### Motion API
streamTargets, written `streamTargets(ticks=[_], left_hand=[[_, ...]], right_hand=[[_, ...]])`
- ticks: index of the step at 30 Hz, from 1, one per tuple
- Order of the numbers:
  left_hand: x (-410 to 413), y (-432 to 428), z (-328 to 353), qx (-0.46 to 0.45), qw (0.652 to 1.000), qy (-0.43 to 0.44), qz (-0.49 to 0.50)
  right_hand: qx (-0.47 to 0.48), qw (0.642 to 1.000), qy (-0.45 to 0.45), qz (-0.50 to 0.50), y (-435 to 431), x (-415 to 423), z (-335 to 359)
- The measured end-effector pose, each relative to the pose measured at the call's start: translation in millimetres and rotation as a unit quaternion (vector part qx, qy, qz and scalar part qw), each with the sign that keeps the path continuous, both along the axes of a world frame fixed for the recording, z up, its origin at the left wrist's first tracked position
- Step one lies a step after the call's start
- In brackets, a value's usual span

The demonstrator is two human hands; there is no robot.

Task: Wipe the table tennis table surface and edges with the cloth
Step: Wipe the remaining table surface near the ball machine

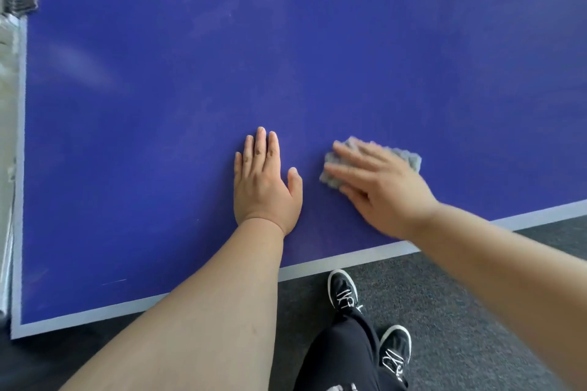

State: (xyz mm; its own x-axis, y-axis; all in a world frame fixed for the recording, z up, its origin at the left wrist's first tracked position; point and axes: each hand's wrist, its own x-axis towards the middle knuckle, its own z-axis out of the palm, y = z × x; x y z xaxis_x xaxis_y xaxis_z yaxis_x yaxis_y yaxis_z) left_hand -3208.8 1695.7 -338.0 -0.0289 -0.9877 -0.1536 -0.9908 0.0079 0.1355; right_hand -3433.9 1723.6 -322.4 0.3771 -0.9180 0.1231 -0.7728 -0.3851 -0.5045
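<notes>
Pressing cloth (411, 158) near edge (349, 259), open table (317, 57) beyond

Bright, even light; pale sheen on the table (349, 57) (upper left) — right hand (381, 187) blurred, frame edges bowed.

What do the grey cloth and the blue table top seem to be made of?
The cloth looks like soft microfibre or terry: its edge is bumpy, though blurred. The table top looks like a hard painted board, matte with a faint sheen and pale streaks; its core does not show.
</notes>
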Motion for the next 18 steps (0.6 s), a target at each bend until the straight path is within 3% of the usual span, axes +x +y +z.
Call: streamTargets(ticks=[3,18], left_hand=[[1,0,-1,0.000,1.000,0.000,0.002],[0,4,2,-0.014,0.999,0.030,-0.006]], right_hand=[[-0.003,0.996,0.049,-0.081,-31,7,-3],[-0.029,0.995,0.053,-0.084,-30,11,-5]])
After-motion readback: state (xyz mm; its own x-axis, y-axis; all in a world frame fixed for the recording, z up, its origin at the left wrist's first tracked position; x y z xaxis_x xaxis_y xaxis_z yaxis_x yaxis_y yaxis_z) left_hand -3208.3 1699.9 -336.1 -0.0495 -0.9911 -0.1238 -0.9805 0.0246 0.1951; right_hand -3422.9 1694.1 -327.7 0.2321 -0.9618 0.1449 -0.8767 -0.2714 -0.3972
